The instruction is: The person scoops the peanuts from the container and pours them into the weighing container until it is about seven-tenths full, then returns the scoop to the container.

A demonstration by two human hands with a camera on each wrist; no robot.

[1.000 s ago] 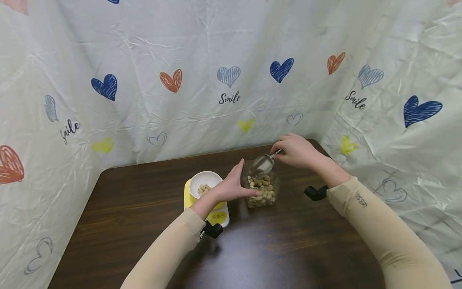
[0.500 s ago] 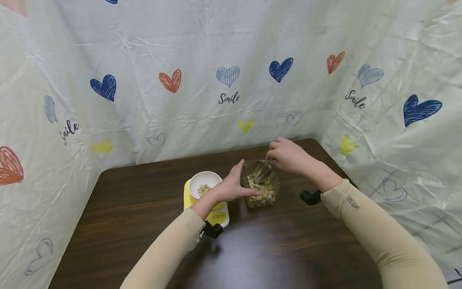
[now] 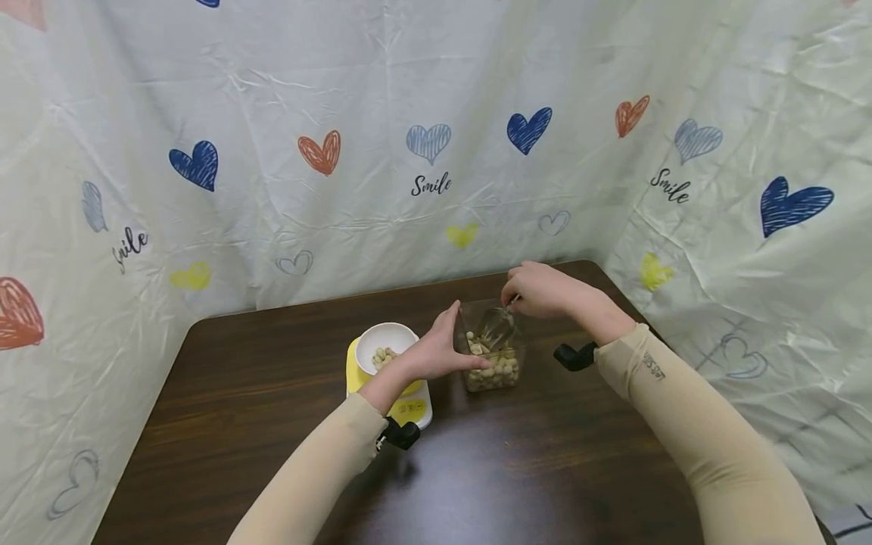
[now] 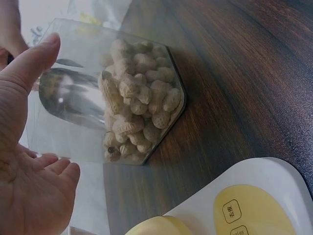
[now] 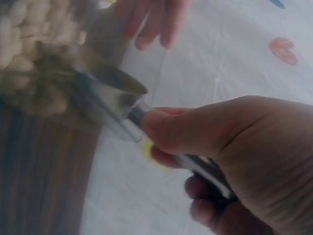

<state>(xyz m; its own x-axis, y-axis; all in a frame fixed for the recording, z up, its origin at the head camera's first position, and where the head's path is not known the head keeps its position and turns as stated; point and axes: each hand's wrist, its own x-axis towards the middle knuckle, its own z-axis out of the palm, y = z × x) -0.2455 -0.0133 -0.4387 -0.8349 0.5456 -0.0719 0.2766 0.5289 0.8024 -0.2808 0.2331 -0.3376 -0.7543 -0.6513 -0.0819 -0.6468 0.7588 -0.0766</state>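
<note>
A clear square-sided container (image 4: 73, 147) holds unshelled peanuts (image 4: 139, 105) in its lower part. My left hand (image 3: 436, 352) spans its left side, thumb along the front wall and fingers toward the back. Over its far right side, my right hand (image 3: 545, 290) pinches the handle of a shiny metal scoop (image 3: 496, 327), thumb on top near the neck in the right wrist view. The scoop's bowl tilts down inside the container, its tip among the peanuts. To the left, a white bowl (image 3: 368, 341) with some peanuts sits on a yellow-and-white kitchen scale (image 3: 424, 412).
Everything stands on a dark wood-grain table (image 3: 259, 424). A white curtain (image 3: 368, 250) printed with hearts hangs close behind the table's back edge and along both sides. A black wrist mount (image 3: 402, 434) on the left sleeve overlaps the scale's front corner.
My right hand has come down and slightly left, and the scoop has sunk deeper into the container among the peanuts. My left hand stays in place.
</note>
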